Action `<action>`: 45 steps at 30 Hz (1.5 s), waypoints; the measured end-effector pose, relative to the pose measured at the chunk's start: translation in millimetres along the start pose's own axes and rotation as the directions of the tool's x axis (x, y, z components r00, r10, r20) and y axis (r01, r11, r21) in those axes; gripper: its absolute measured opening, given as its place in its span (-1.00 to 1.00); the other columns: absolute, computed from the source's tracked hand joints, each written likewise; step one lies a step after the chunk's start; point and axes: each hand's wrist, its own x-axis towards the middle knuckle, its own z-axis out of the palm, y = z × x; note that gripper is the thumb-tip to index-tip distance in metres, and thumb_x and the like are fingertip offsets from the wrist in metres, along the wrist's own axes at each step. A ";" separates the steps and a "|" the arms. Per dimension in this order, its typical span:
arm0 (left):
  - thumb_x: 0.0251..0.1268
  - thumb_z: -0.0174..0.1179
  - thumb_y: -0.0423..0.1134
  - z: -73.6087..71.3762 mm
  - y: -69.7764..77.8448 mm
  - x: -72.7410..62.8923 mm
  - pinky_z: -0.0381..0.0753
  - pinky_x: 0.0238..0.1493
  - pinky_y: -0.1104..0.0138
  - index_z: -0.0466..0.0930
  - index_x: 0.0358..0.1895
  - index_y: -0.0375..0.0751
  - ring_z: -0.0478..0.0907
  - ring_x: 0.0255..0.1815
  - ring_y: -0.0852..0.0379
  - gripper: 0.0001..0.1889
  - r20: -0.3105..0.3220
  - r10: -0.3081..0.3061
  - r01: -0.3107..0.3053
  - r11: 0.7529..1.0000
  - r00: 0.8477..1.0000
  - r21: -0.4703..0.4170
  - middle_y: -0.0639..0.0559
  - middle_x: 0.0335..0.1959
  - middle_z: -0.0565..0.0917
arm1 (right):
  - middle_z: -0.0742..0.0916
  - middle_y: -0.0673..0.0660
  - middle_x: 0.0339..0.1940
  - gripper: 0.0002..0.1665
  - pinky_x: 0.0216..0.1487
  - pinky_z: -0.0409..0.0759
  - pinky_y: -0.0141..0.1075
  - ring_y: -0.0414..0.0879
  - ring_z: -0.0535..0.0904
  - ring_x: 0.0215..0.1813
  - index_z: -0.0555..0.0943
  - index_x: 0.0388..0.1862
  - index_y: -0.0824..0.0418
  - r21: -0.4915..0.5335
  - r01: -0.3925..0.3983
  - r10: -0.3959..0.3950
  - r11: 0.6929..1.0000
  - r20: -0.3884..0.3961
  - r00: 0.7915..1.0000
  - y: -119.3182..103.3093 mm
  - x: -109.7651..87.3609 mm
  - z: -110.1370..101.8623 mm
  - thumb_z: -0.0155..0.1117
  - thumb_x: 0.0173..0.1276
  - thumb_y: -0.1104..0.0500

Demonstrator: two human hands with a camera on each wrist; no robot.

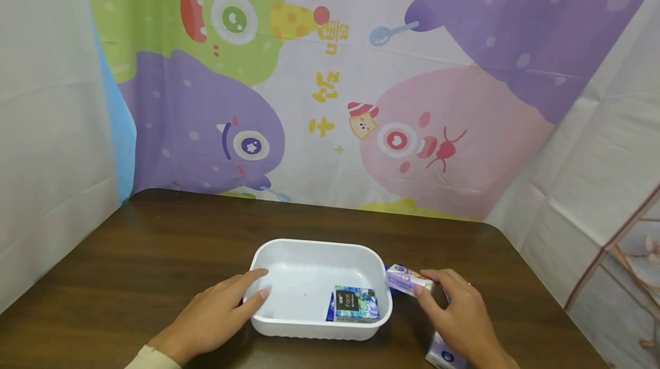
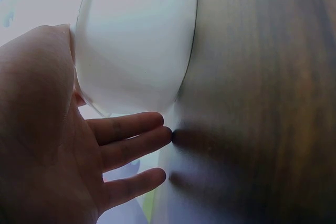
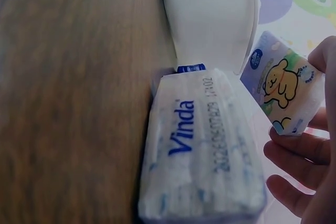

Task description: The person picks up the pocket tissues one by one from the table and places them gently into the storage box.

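A white plastic basin (image 1: 289, 323) stands on the table. My left hand (image 1: 216, 311) is at its left end, thumb and index finger over the rim; in the left wrist view the other fingers (image 2: 137, 128) extend straight beside the outer wall. My right hand (image 1: 461, 311) pinches a small lilac tissue pack (image 1: 407, 279) between thumb and fingers, tilted just right of the basin. A cartoon dog shows on this pack (image 3: 283, 82) in the right wrist view. Inside the basin, a blue-green tissue pack (image 1: 357, 303) lies at the right, partly over a dark blue one (image 1: 330, 309).
Another lilac Vinda tissue pack (image 3: 194, 145) lies on the table (image 1: 154, 277) under my right wrist. Beside the basin, a dark blue pack (image 3: 191, 68) is mostly hidden. A cartoon-printed curtain (image 1: 319, 174) hangs behind the table, with pale cloth at both sides.
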 end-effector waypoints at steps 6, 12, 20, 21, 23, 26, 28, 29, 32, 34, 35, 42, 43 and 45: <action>0.49 -0.07 0.33 -0.9 1.2 0.0 0.45 0.23 -0.15 0.48 0.39 0.13 0.50 0.30 -0.08 -0.41 0.012 -0.013 0.013 1.000 1.000 -0.004 0.01 0.28 0.57 | 0.71 -0.11 -0.16 -0.72 -0.19 0.52 -0.23 -0.12 0.57 -0.24 0.67 -0.10 0.03 -0.001 -0.029 0.029 1.000 -0.004 1.000 -2.1 -0.2 0.1 0.51 0.23 0.08; 0.49 -0.06 0.32 -1.6 2.1 0.3 0.44 0.23 -0.16 0.47 0.40 0.12 0.49 0.31 -0.09 -0.41 0.026 -0.030 0.031 0.999 0.999 -0.010 0.00 0.29 0.56 | 0.73 -0.08 -0.16 -0.75 -0.16 0.54 -0.12 -0.09 0.61 -0.18 0.64 -0.15 0.04 0.015 -0.064 0.064 0.998 0.001 0.998 -6.6 0.6 -0.1 0.49 0.25 0.06; 0.49 -0.06 0.32 -1.7 1.0 0.1 0.44 0.23 -0.16 0.47 0.40 0.13 0.49 0.31 -0.08 -0.42 0.023 -0.023 0.023 1.000 0.999 -0.011 0.01 0.30 0.56 | 0.75 -0.02 -0.17 -0.73 -0.13 0.55 -0.02 -0.03 0.66 -0.11 0.60 -0.18 0.05 0.040 -0.058 0.059 0.998 -0.025 0.998 -10.4 1.0 2.1 0.50 0.22 0.08; 0.49 -0.06 0.32 -1.7 1.0 0.1 0.44 0.24 -0.16 0.47 0.40 0.13 0.49 0.31 -0.08 -0.41 0.025 -0.023 0.023 1.000 0.999 -0.012 0.01 0.30 0.56 | 0.75 -0.02 -0.17 -0.72 -0.12 0.55 -0.02 -0.04 0.67 -0.08 0.59 -0.18 0.05 0.045 -0.050 0.052 0.998 -0.028 0.998 -10.1 1.3 2.6 0.51 0.22 0.09; 0.49 -0.06 0.32 -1.7 0.8 0.3 0.43 0.24 -0.16 0.47 0.40 0.13 0.49 0.31 -0.08 -0.41 0.026 -0.024 0.024 1.000 0.999 -0.011 0.00 0.30 0.56 | 0.75 -0.03 -0.17 -0.72 -0.11 0.56 -0.07 -0.06 0.68 -0.08 0.58 -0.18 0.06 0.054 -0.031 0.033 0.998 -0.034 0.999 -9.2 1.9 3.8 0.52 0.21 0.11; 0.48 -0.07 0.33 -1.4 0.8 0.4 0.44 0.23 -0.16 0.47 0.40 0.12 0.49 0.31 -0.08 -0.40 0.024 -0.023 0.023 1.000 0.999 -0.009 0.00 0.30 0.56 | 0.75 -0.05 -0.17 -0.71 -0.08 0.55 -0.18 -0.09 0.68 -0.07 0.58 -0.19 0.06 0.064 -0.007 0.009 0.998 -0.040 0.999 -8.1 3.1 5.2 0.52 0.20 0.13; 0.48 -0.08 0.34 -1.1 0.6 0.4 0.44 0.23 -0.15 0.47 0.40 0.13 0.49 0.30 -0.08 -0.40 0.019 -0.022 0.022 1.000 1.000 -0.005 0.00 0.29 0.56 | 0.75 -0.06 -0.17 -0.71 -0.08 0.53 -0.24 -0.11 0.67 -0.08 0.57 -0.19 0.07 0.070 0.001 0.002 0.998 -0.040 0.999 -8.2 3.6 6.0 0.53 0.20 0.14; 0.48 -0.08 0.34 -0.9 0.6 0.4 0.45 0.23 -0.15 0.47 0.40 0.13 0.50 0.30 -0.08 -0.40 0.017 -0.021 0.021 1.000 1.000 -0.004 0.00 0.29 0.57 | 0.75 -0.06 -0.18 -0.71 -0.08 0.51 -0.28 -0.11 0.67 -0.08 0.57 -0.19 0.07 0.073 0.004 -0.001 0.997 -0.041 0.999 -8.6 3.8 6.3 0.53 0.20 0.14; 0.48 -0.08 0.35 -0.6 0.3 0.4 0.45 0.22 -0.15 0.48 0.39 0.13 0.50 0.30 -0.07 -0.40 0.012 -0.015 0.015 1.000 1.000 -0.003 0.01 0.29 0.57 | 0.74 -0.06 -0.19 -0.71 -0.08 0.50 -0.32 -0.12 0.66 -0.10 0.58 -0.20 0.07 0.077 0.005 -0.002 0.997 -0.040 0.999 -9.2 4.1 7.1 0.53 0.19 0.15; 0.48 -0.09 0.35 -0.6 0.2 0.5 0.46 0.22 -0.14 0.48 0.39 0.13 0.50 0.29 -0.07 -0.40 0.009 -0.011 0.011 1.000 1.000 -0.004 0.01 0.28 0.57 | 0.74 -0.06 -0.20 -0.71 -0.08 0.49 -0.34 -0.12 0.66 -0.11 0.57 -0.21 0.08 0.080 0.008 -0.005 0.997 -0.042 0.999 -9.4 4.3 7.4 0.53 0.18 0.15; 0.48 -0.09 0.34 -0.6 0.1 0.5 0.46 0.22 -0.14 0.48 0.39 0.13 0.50 0.29 -0.07 -0.40 0.008 -0.009 0.009 1.000 1.000 -0.004 0.02 0.28 0.57 | 0.74 -0.06 -0.20 -0.71 -0.08 0.48 -0.35 -0.12 0.66 -0.11 0.57 -0.21 0.07 0.080 0.009 -0.005 0.997 -0.042 0.999 -9.6 4.4 7.5 0.53 0.19 0.15; 0.49 -0.09 0.34 -0.2 -0.4 0.3 0.48 0.19 -0.14 0.48 0.38 0.14 0.52 0.28 -0.06 -0.40 0.002 -0.004 0.004 1.000 1.000 0.003 0.03 0.27 0.58 | 0.74 -0.07 -0.19 -0.72 -0.06 0.49 -0.39 -0.13 0.66 -0.09 0.57 -0.20 0.07 0.097 0.008 -0.005 0.995 -0.034 0.999 -10.7 6.0 8.5 0.52 0.21 0.15; 0.49 -0.09 0.34 -0.1 -0.4 0.4 0.48 0.20 -0.13 0.49 0.38 0.13 0.52 0.28 -0.05 -0.41 0.001 -0.002 0.002 1.000 1.000 0.002 0.03 0.27 0.58 | 0.74 -0.07 -0.19 -0.72 -0.06 0.50 -0.37 -0.13 0.66 -0.09 0.57 -0.20 0.08 0.099 0.009 -0.005 0.995 -0.033 0.999 -11.0 6.2 8.9 0.52 0.20 0.15; 0.49 -0.09 0.34 -0.1 -0.3 0.3 0.48 0.20 -0.13 0.49 0.38 0.13 0.52 0.28 -0.05 -0.41 -0.002 -0.001 0.001 1.000 1.000 0.002 0.03 0.27 0.58 | 0.74 -0.07 -0.19 -0.72 -0.06 0.53 -0.30 -0.12 0.66 -0.08 0.58 -0.20 0.08 0.102 0.009 -0.006 0.995 -0.029 1.000 -11.6 6.8 9.7 0.52 0.20 0.16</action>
